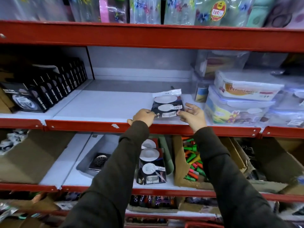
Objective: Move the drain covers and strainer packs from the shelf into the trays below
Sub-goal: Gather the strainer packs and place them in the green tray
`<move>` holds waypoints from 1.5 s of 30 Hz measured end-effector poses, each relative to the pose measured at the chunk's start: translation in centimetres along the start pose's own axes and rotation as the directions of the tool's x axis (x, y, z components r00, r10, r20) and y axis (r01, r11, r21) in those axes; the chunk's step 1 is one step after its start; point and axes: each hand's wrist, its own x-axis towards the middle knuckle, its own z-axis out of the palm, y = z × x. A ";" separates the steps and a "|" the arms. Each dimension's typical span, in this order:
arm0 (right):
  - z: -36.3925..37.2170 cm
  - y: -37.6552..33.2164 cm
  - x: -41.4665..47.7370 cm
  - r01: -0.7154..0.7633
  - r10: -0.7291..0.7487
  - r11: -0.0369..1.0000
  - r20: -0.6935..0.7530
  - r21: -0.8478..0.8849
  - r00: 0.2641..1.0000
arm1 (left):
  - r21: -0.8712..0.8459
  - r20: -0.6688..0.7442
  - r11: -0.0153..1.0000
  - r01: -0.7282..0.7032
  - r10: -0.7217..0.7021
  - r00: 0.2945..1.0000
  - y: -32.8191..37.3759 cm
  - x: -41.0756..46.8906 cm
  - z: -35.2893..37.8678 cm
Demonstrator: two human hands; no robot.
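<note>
A dark strainer pack [167,104] with two white discs and a white header lies on the white middle shelf [102,106]. My left hand [144,116] pinches its lower left corner. My right hand [193,115] touches its lower right edge, fingers spread. One level down, more strainer packs [152,163] lie stacked next to a green tray [169,155]. Left of them a grey tray [85,162] holds a square metal drain cover [99,160]. My sleeves hide part of both trays.
Black boxes [42,91] stand in a row on the left of the middle shelf. Clear plastic containers [243,99] are stacked on its right. A cardboard box [180,163] of coloured plugs sits right of the green tray. Red shelf rails [92,125] run across the front.
</note>
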 end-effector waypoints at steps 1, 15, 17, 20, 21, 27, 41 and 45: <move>-0.3 -0.7 -0.4 -0.076 0.068 0.985 0.055 0.157 0.996 | -0.155 -0.009 0.987 -0.036 0.035 0.999 -0.3 -0.4 -0.8; -3.9 11.8 -11.3 -0.311 0.623 0.780 0.726 -0.544 0.293 | 0.142 0.848 0.942 0.304 -0.274 0.454 -16.1 -9.3 -1.2; -3.7 15.3 -11.8 -0.298 0.687 0.726 0.662 -0.619 0.300 | 0.182 0.826 0.912 0.368 -0.345 0.445 -18.2 -9.9 0.5; -3.3 19.3 -11.8 -0.395 0.731 0.681 0.538 -0.616 0.420 | 0.101 0.746 0.859 0.501 -0.399 0.533 -20.5 -9.8 2.3; -3.0 19.5 -11.6 -0.448 0.731 0.680 0.487 -0.581 0.478 | 0.054 0.715 0.842 0.536 -0.407 0.568 -20.7 -9.6 2.6; 0.8 18.0 -10.2 -0.462 0.572 0.774 0.166 -0.433 0.803 | -0.234 0.366 0.823 0.517 -0.418 0.831 -20.4 -6.7 5.5; 13.4 13.3 -9.4 0.079 0.227 0.199 0.124 -0.977 0.966 | -0.243 -0.081 0.896 0.371 -0.400 0.913 -25.2 1.2 -2.2; 21.8 15.8 -9.0 -0.304 0.501 0.818 0.345 -0.489 0.794 | -0.268 0.074 0.796 0.543 -0.545 0.835 -29.9 5.7 -5.1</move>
